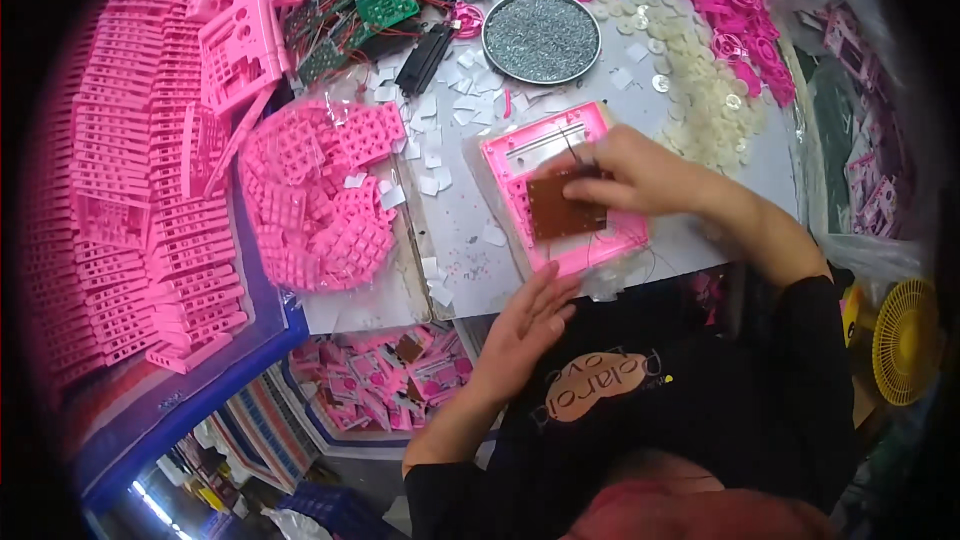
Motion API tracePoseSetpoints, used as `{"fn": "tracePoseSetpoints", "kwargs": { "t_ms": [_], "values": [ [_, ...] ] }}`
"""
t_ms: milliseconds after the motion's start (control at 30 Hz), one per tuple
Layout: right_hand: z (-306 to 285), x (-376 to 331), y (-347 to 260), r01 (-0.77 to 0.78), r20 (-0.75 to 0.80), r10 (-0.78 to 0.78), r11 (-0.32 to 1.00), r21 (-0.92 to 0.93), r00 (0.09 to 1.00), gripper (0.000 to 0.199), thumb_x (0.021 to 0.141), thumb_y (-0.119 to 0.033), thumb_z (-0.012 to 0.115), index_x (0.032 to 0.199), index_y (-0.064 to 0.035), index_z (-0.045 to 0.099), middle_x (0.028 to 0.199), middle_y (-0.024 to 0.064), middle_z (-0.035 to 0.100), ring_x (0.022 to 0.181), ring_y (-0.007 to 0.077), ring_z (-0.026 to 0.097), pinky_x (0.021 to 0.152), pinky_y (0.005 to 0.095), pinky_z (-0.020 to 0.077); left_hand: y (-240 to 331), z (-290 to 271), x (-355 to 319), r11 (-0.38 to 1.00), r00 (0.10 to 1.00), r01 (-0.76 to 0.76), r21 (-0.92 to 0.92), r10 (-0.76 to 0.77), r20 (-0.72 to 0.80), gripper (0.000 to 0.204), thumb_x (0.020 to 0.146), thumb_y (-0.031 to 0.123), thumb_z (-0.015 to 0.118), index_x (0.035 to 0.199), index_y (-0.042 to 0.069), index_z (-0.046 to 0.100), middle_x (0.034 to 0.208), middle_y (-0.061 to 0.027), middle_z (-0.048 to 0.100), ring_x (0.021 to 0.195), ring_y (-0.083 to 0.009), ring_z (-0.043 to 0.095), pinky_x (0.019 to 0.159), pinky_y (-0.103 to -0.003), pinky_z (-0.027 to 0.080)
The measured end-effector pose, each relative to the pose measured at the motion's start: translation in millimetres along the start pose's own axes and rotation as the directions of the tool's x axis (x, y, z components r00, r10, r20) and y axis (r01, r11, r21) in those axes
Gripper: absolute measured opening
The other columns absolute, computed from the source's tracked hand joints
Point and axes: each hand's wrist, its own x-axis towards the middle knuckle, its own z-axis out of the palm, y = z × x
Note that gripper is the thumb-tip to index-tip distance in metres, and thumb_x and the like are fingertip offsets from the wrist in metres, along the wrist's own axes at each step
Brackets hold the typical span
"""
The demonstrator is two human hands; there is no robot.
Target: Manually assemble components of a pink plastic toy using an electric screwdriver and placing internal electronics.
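Observation:
A shallow pink plastic casing point(570, 266) lies open side up at the table's front edge. Within it sits a flat brown circuit board point(555, 220), and thin dark wires show near it. My right hand point(635, 172) reaches over the casing from the right, closed, with thumb and fingers gripping the board's upper right part; the fingertips are partly hidden. My left hand point(528, 325) is at the casing's near edge, fingers stretched out and fingertips against the rim, holding nothing.
Beyond the casing stands a round metal dish of small screws point(541, 37). Cream discs point(690, 90) and magenta parts point(735, 15) are heaped right. Bagged pink keypads point(315, 195), wired green boards point(388, 5) and stacked pink casings point(130, 130) fill the left. White paper squares point(465, 90) lie scattered.

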Motion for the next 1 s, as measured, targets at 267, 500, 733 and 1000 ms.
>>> {"fn": "tracePoseSetpoints", "kwargs": {
  "t_ms": [267,500,733,1000],
  "values": [
    [8.6,34.1,1.1,-0.034,0.108,0.062,0.969,-0.244,0.992,0.023,0.091,-0.019,0.067,0.109,-0.0038,0.067,0.090,0.0206,0.069,0.087,0.0377,0.068,0.077,0.0475,0.0513,32.7,-6.7,-5.8,0.251,0.867,-0.153,0.956,0.498,0.008,0.038,0.085,0.008,0.075,0.121,0.002,0.064,0.101,-0.0158,0.070,0.091,-0.0284,0.069,0.079,-0.037,0.054],
    [23.4,36.5,-3.4,-0.057,-0.063,0.028,0.852,-0.520,0.998,0.037,0.083,-0.014,0.074,0.118,-0.0058,0.064,0.099,0.0158,0.068,0.090,0.0351,0.066,0.075,0.0451,0.0530,48.1,-3.9,38.9,-0.200,0.677,-0.322,0.925,0.635,0.373,0.041,0.081,0.015,0.077,0.118,0.002,0.066,0.122,-0.0135,0.065,0.117,-0.0299,0.060,0.100,-0.046,0.043],
    [43.1,-1.9,9.2,0.087,-0.259,-0.381,0.691,-0.717,0.888,0.066,0.075,-0.021,0.075,0.134,-0.0004,0.055,0.133,0.0179,0.059,0.126,0.0350,0.054,0.103,0.0469,0.0456,42.5,-1.4,48.4,-0.478,0.753,-0.194,0.857,0.488,0.442,0.051,0.083,0.035,0.077,0.121,0.003,0.067,0.127,-0.0112,0.065,0.127,-0.0239,0.058,0.104,-0.048,0.035],
    [60.3,-20.0,-5.4,0.193,-0.003,-0.288,0.649,-0.736,0.958,0.052,0.081,-0.026,0.062,0.123,0.0045,0.065,0.136,0.0187,0.060,0.132,0.0325,0.050,0.111,0.0486,0.0371,68.4,4.8,47.7,-0.349,0.852,-0.243,0.905,0.369,0.371,0.047,0.080,0.028,0.079,0.120,0.005,0.068,0.122,-0.0104,0.068,0.114,-0.0232,0.064,0.089,-0.041,0.045]
  ]
}}
